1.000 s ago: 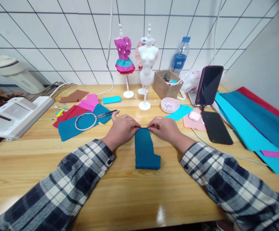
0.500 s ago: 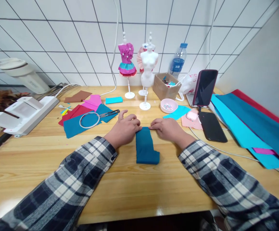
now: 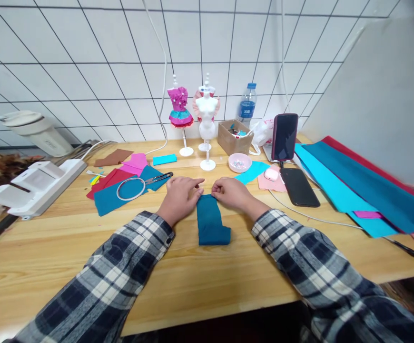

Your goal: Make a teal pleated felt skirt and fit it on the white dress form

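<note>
A folded strip of teal fabric (image 3: pixel 210 221) lies on the wooden table (image 3: pixel 207 281) in front of me. My left hand (image 3: pixel 180 196) rests at the strip's far left corner, fingers stretched out flat toward the cloth's edge. My right hand (image 3: pixel 230 193) pinches the far right corner of the same strip, fingers curled together. Both forearms wear plaid sleeves.
Left of my hands lie scraps of teal, red and pink fabric (image 3: pixel 121 178) with a white ring (image 3: pixel 131 188) and small scissors (image 3: pixel 157 178). Behind stand two doll mannequins (image 3: pixel 207 119), a cardboard box (image 3: pixel 234 136), a pink bowl (image 3: pixel 240 163) and a bottle (image 3: pixel 247 102). Phones (image 3: pixel 285 136) and fabric sheets (image 3: pixel 353 186) lie right.
The view has pulled back and tilted up, so the table looks smaller. My hands stay at the strip's far end; the left fingers have flattened out.
</note>
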A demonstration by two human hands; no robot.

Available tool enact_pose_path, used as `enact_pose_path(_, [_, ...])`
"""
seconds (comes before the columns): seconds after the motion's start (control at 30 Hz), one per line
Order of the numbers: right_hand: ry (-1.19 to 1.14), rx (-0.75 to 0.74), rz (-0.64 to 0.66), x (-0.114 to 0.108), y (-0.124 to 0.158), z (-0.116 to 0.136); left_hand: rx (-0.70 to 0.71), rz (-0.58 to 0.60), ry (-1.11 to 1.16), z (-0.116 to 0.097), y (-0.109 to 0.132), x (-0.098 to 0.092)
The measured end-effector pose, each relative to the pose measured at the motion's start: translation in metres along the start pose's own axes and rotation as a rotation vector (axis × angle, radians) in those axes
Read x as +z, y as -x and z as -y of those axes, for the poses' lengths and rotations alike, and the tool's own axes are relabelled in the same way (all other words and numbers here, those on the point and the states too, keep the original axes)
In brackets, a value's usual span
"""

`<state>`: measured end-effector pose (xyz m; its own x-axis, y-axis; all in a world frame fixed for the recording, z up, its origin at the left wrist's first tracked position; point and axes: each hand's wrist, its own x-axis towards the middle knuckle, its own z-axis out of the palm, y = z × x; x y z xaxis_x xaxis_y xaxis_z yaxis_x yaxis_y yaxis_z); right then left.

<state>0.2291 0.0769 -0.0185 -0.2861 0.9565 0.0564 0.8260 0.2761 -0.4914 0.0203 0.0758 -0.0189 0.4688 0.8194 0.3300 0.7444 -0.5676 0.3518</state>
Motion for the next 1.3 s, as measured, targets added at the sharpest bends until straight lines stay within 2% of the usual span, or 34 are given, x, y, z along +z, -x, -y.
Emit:
enact_pose_path(0.1, [-0.065, -0.146, -0.094, -0.004, 0.007, 0.0, -0.107, 0.123, 0.198, 0.002, -0.002, 0.002])
enact_pose_path(0.2, [-0.079, -0.147, -0.119, -0.007, 0.012, 0.0, -0.133, 0.182, 0.237, 0.001, -0.002, 0.002])
enact_pose_path(0.37, [-0.137, -0.118, -0.136, -0.008, 0.014, -0.003, -0.085, 0.07, 0.154, -0.003, -0.002, 0.0])
enact_pose_path(0.6, [-0.177, -0.243, -0.152, -0.004, 0.009, -0.01, -0.029, 0.015, 0.098, -0.004, 0.0, -0.002])
enact_pose_path(0.67, [-0.208, -0.207, -0.311, -0.005, 0.009, -0.01, -0.035, -0.103, 0.073, -0.007, 0.002, -0.003])
enact_pose_path(0.8, [-0.247, -0.074, -1.045, -0.014, 0.015, -0.01, 0.156, -0.495, -0.014, -0.012, 0.009, -0.005])
enact_pose_path(0.83, [-0.204, -0.102, -1.129, -0.015, 0.017, -0.011, 0.182, -0.588, -0.019, -0.012, 0.011, -0.005])
enact_pose_path(0.87, [-0.141, -0.174, -1.116, -0.015, 0.018, -0.011, 0.166, -0.676, -0.019, -0.01, 0.013, -0.006])
enact_pose_path(0.9, [-0.073, -0.278, -1.012, -0.013, 0.019, -0.012, 0.111, -0.749, -0.016, -0.007, 0.014, -0.007])
enact_pose_path(0.97, [0.024, -0.466, -0.683, -0.007, 0.017, -0.015, -0.005, -0.805, -0.013, 0.001, 0.016, -0.012])
enact_pose_path(1.0, [0.041, -0.517, -0.521, -0.002, 0.015, -0.017, -0.009, -0.76, -0.017, 0.004, 0.016, -0.014])
enact_pose_path(1.07, [0.036, -0.538, -0.272, 0.005, 0.012, -0.021, 0.121, -0.549, -0.017, 0.007, 0.016, -0.018])
enact_pose_path(1.17, [-0.009, -0.515, -0.071, 0.008, 0.012, -0.027, 0.406, -0.124, -0.001, -0.001, 0.012, -0.017])
enact_pose_path(1.23, [-0.036, -0.498, -0.025, 0.007, 0.015, -0.029, 0.425, 0.068, -0.016, -0.011, 0.01, -0.012])
enact_pose_path(1.3, [-0.043, -0.466, -0.009, 0.004, 0.018, -0.03, 0.355, 0.184, -0.06, -0.02, 0.009, -0.006])
